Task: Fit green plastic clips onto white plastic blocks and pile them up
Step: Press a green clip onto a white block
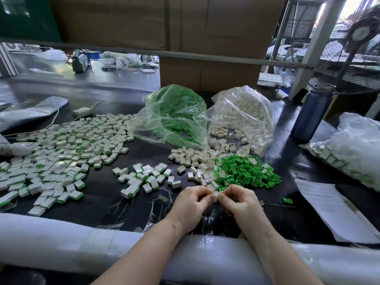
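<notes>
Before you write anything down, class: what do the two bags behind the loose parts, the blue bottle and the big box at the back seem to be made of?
Two bags: thin clear plastic film, glossy and crinkled, their contents showing through. Blue bottle: probably metal or hard plastic; smooth dark body with a soft sheen, paler lid. Big box: cardboard, matt brown, with a flap seam.

The table (107,190) surface is black. Loose clips (246,171) are bright green; loose blocks (193,159) are off-white. Finished blocks (53,153) are white with a green edge. One clear bag (174,114) shows green contents, the other bag (244,114) white. The bottle (313,114) is dark blue. The boxes (164,21) are brown, and the paper (331,210) white.
</notes>
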Tool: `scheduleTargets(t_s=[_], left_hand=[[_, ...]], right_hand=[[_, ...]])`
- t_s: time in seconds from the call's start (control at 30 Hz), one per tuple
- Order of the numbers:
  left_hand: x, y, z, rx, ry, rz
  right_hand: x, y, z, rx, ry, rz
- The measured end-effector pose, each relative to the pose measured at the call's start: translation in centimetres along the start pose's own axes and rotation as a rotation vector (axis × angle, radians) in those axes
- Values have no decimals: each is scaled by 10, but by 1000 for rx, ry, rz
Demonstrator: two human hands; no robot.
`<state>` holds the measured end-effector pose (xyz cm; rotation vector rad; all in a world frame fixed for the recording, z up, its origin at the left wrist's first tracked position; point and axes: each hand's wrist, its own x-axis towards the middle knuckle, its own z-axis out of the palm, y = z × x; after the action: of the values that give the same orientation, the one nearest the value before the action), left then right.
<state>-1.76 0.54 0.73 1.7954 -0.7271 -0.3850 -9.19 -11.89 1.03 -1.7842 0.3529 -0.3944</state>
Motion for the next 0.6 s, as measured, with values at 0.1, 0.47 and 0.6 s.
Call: scheduleTargets(t_s=[0.1,0.47,0.6], left_hand=[[2,0,5,9,46,31],[3,-5,4,28,85,66],[3,-5,2,47,68,56]], right_hand=[[1,0,2,83,56,-20],[1,2,-4,158,77,-6],[1,2,-1,107,62,-7]])
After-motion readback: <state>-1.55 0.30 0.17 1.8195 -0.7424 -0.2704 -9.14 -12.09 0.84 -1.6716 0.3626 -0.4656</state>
